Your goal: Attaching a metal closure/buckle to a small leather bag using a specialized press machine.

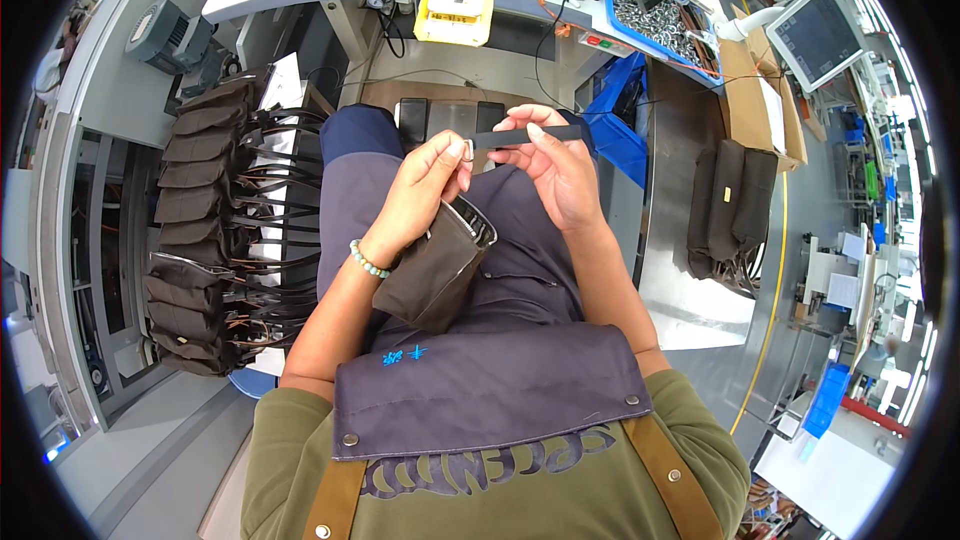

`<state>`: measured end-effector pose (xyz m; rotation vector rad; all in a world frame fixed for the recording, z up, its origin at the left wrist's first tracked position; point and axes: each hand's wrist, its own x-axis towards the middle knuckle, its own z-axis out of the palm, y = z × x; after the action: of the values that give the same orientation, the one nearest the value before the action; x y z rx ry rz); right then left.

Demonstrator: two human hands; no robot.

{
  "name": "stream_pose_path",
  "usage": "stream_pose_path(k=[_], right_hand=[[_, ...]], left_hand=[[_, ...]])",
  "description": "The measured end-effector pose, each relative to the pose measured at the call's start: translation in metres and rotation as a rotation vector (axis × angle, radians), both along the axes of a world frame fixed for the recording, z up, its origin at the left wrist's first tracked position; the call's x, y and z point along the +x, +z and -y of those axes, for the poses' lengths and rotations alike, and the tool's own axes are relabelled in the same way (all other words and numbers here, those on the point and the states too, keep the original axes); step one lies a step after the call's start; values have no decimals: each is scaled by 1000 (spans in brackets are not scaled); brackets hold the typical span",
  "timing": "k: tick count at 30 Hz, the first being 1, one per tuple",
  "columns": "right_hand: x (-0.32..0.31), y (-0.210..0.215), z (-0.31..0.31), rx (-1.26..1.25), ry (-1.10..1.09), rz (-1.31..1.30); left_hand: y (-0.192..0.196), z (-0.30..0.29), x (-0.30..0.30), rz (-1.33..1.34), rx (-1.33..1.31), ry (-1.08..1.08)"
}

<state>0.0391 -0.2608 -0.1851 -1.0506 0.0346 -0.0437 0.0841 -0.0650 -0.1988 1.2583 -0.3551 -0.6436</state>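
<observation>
Grey-aproned lap (520, 270) under a brown pouch (437, 275); dark pouches (735, 202) on a steel table (690, 290).

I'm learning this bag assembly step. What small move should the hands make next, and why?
Probably feed the strap end through the ring: the right hand holds the strap level at the ring, which the left hand pinches above the bag.

Your left hand (432, 178) raised over your lap, fingers pinched shut, wrist bent inward; your right hand (556, 172) just beside it, palm toward you, thumb and fingers closed; both forearms rise from the lower edge, converging.
</observation>
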Motion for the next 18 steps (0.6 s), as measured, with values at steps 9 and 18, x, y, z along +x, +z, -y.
stream_pose_path(k=[9, 18], right_hand=[[-1, -8, 0, 115, -23, -107], [-4, -24, -17, 278, -1, -267]], left_hand=[[-6, 2, 0, -24, -32, 24], [-6, 5, -4, 118, 120, 171]])
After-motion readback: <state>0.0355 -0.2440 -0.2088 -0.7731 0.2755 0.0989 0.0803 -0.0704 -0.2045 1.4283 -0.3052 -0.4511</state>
